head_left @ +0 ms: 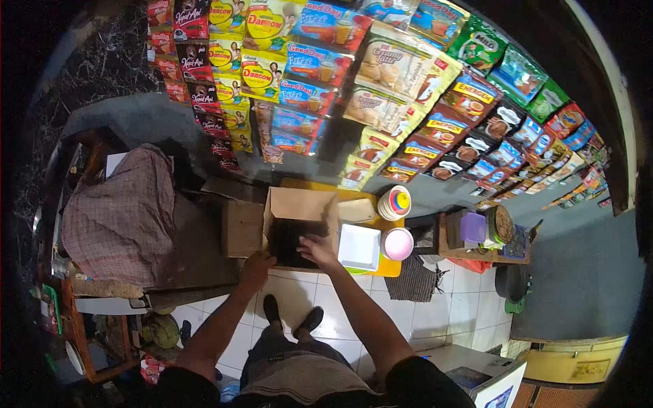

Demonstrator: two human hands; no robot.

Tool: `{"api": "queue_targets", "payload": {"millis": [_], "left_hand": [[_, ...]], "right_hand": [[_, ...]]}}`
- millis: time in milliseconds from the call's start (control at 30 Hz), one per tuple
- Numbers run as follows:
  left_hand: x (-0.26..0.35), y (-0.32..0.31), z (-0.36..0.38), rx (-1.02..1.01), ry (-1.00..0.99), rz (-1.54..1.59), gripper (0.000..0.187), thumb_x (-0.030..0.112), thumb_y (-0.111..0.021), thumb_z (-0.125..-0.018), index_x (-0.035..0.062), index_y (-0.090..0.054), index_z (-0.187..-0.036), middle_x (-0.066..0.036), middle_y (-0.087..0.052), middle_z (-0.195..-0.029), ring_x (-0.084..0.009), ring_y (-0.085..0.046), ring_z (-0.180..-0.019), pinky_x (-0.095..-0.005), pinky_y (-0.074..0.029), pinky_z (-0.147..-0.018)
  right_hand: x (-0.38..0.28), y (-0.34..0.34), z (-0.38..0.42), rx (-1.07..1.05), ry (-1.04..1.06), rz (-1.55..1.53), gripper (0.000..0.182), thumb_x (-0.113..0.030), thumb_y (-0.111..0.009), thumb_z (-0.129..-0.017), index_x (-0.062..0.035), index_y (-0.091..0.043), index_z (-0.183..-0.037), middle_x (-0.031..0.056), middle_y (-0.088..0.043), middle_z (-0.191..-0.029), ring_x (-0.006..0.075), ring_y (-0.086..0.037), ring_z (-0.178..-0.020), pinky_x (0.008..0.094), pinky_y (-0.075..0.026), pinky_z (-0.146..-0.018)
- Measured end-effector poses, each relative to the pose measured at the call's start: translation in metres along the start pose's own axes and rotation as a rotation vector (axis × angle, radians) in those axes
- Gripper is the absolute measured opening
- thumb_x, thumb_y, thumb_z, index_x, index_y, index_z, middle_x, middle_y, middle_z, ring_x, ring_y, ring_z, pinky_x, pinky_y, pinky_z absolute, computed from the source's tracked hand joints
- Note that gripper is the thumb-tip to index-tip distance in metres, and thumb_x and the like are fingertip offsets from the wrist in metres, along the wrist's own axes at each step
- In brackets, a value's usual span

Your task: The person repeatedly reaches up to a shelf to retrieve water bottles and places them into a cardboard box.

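An open cardboard box [299,202] with a dark interior stands at the yellow table's left end. My left hand [258,266] is at the box's near left corner, its fingers bent around the edge. Over the dark opening reaches my right hand [317,251], fingers apart and nothing visible in them. Just right of the box lies a white rectangular tray [359,247], beside a pink-rimmed round container [397,244]. Farther back are stacked bowls [394,203] with a colourful top.
Drink sachets [401,61] hang in strips overhead. A second carton [243,229] adjoins the box on the left. Checked cloth [122,217] covers something at the far left. On the right, a purple container [473,226] sits on a shelf; a dark mat [412,279] lies on the floor.
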State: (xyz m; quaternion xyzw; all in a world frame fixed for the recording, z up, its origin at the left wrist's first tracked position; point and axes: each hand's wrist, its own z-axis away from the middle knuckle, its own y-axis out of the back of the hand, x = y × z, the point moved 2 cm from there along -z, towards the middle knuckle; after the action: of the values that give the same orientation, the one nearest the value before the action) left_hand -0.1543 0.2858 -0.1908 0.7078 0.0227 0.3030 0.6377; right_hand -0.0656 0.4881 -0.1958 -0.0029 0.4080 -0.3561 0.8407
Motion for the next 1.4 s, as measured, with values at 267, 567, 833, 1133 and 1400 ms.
{"api": "queue_targets", "payload": {"millis": [267, 567, 833, 1133, 1400], "left_hand": [[-0.014, -0.01, -0.005, -0.039, 0.017, -0.05, 0.03, 0.001, -0.066, -0.068, 0.0113, -0.065, -0.096, -0.012, -0.061, -0.094, -0.0333, -0.057, -0.096, -0.0442, -0.044, -0.087], [-0.009, -0.004, -0.016, -0.247, -0.002, -0.136, 0.035, 0.007, -0.067, -0.069, 0.0182, -0.067, -0.101, -0.003, -0.062, -0.099, -0.0267, -0.057, -0.108, -0.0554, -0.031, -0.103], [0.001, 0.028, -0.027, -0.206, 0.006, -0.131, 0.025, 0.012, -0.064, -0.079, 0.0135, -0.068, -0.103, -0.01, -0.036, -0.145, -0.0334, -0.034, -0.135, -0.0598, -0.018, -0.113], [-0.012, 0.02, -0.026, -0.212, -0.014, -0.129, 0.027, 0.013, -0.064, -0.082, 0.0111, -0.067, -0.11, -0.012, -0.01, -0.159, -0.0388, -0.013, -0.145, -0.0653, -0.014, -0.112], [0.007, 0.045, -0.024, -0.277, -0.021, -0.03, 0.048, 0.033, -0.075, -0.076, 0.0099, -0.064, -0.117, -0.014, -0.011, -0.158, -0.0426, -0.007, -0.145, -0.0654, -0.014, -0.112]], "right_hand": [[0.018, 0.006, -0.102, 0.185, 0.268, -0.637, 0.039, -0.027, -0.064, -0.086, -0.0143, -0.054, -0.122, 0.0027, -0.058, -0.117, 0.02, -0.053, -0.109, 0.0443, -0.043, -0.09], [-0.104, -0.002, -0.071, 0.322, 0.855, 0.274, 0.06, -0.033, -0.069, -0.085, -0.0105, -0.045, -0.136, 0.0138, -0.054, -0.129, 0.0257, -0.051, -0.12, 0.0469, -0.042, -0.098], [-0.111, 0.029, -0.119, 0.382, 0.586, 1.635, 0.065, -0.026, -0.072, -0.075, -0.0159, -0.047, -0.135, 0.0106, -0.052, -0.134, 0.0323, -0.046, -0.125, 0.0458, -0.042, -0.1], [-0.104, 0.025, -0.038, 0.461, 0.655, 1.28, 0.105, -0.024, -0.084, -0.065, -0.0246, -0.022, -0.15, 0.0132, -0.016, -0.157, 0.0311, -0.021, -0.144, 0.0693, -0.025, -0.105], [-0.022, 0.025, 0.06, 0.456, 0.708, 0.991, 0.097, -0.03, -0.083, -0.071, -0.0191, -0.026, -0.149, 0.0234, -0.012, -0.155, 0.0431, -0.02, -0.142, 0.0706, -0.025, -0.103]]}}
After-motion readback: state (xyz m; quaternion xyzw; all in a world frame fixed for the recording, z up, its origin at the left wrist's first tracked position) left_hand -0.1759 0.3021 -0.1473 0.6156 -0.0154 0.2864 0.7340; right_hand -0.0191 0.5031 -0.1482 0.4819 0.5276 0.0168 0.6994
